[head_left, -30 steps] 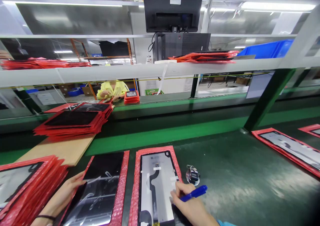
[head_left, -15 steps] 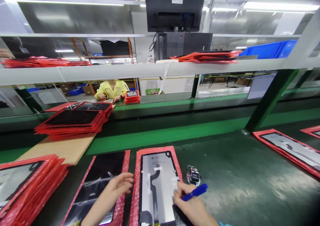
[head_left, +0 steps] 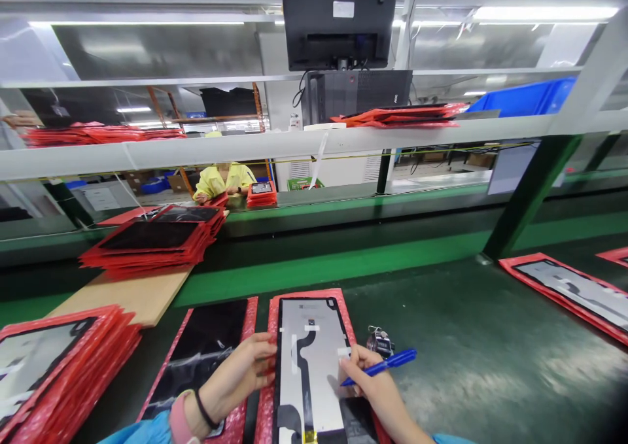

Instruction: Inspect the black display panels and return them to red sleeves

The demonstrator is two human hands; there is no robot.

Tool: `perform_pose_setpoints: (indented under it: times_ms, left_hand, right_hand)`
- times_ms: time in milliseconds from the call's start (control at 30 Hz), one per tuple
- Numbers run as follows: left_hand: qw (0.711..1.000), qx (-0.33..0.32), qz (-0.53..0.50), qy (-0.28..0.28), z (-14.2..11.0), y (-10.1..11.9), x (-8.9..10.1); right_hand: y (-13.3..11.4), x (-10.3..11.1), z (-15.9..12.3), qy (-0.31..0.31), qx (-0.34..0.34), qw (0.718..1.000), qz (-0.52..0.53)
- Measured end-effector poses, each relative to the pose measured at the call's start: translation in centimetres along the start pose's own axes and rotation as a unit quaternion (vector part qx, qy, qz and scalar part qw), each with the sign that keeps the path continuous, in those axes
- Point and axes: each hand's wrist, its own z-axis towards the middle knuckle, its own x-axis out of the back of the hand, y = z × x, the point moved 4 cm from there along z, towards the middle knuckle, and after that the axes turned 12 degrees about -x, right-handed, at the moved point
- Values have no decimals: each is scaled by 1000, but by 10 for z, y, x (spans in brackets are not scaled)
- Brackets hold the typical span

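Note:
A display panel (head_left: 310, 359) lies back-up on a red bubble-wrap sleeve (head_left: 275, 300) on the green belt in front of me. My right hand (head_left: 370, 382) grips a blue pen (head_left: 380, 365), its tip resting on the panel's right side near a white label. My left hand (head_left: 240, 375) rests with curled fingers on the panel's left edge and the red sleeve. A second panel (head_left: 201, 352), dark and glossy, sits in its own red sleeve just to the left, partly under my left wrist.
A metal hand tally counter (head_left: 380, 342) sits right of the panel. Red-sleeved panels are stacked at the lower left (head_left: 53, 365) and on a wooden board (head_left: 152, 241). Another sleeved panel (head_left: 564, 287) lies at the right. A person in yellow (head_left: 223, 179) works across the line.
My left hand has moved right, from the dark panel's left side to the left edge of the panel under the pen. The pen hand has stayed in place.

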Motion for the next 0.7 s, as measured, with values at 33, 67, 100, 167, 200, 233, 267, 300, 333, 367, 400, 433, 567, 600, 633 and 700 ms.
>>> perform_pose_setpoints:
  times_ms: [33,67,100,167,200,233,267,300,333,367,400,433,567,600,633,700]
  left_hand:
    - [1000,-10,-2,-18,0,-1,-9]
    - [999,-23,-4,-38,0,-3,-18]
    - [998,-35,-7,-55,-1,-6,-27]
    - [996,-60,-10,-66,-2,-13,-43]
    - [995,-73,-12,-64,-3,-15,-47]
    - [994,-85,-13,-62,-4,-16,-51]
    - [993,-97,-13,-63,-5,-15,-53]
    - [992,-112,-12,-64,-6,-13,-53]
    - [989,-131,-9,-63,-7,-8,-53]
    - [986,-153,-6,-60,-7,-2,-51]
    - [982,-178,-3,-55,-9,6,-50]
    - [978,-203,0,-46,-10,14,-48]
    - [960,-279,4,-24,-19,48,-45]
    - [957,-288,-1,-21,-22,55,-46]
    - [956,-293,-13,-17,-25,62,-46]
    - [955,-294,-42,-6,-31,75,-48]
  right_hand:
    - [0,0,1,-7,0,1000,7]
    - [1,-1,3,-13,0,1000,13]
    - [0,0,3,-18,0,1000,17]
    - [-4,2,3,-21,1,1000,22]
    - [-8,4,2,-20,5,1000,22]
    - [-13,8,0,-15,13,1000,22]
    - [-21,12,-2,-8,25,999,20]
    - [-30,17,-5,0,40,999,20]
    - [-41,23,-8,10,57,998,21]
    - [-52,28,-10,19,73,997,24]
    - [-64,33,-13,27,89,995,30]
    - [-76,38,-14,33,104,993,38]
    - [-122,50,-21,65,175,977,101]
    - [-131,50,-22,73,192,972,115]
    - [-139,49,-24,79,205,968,121]
    - [-150,43,-29,80,218,967,109]
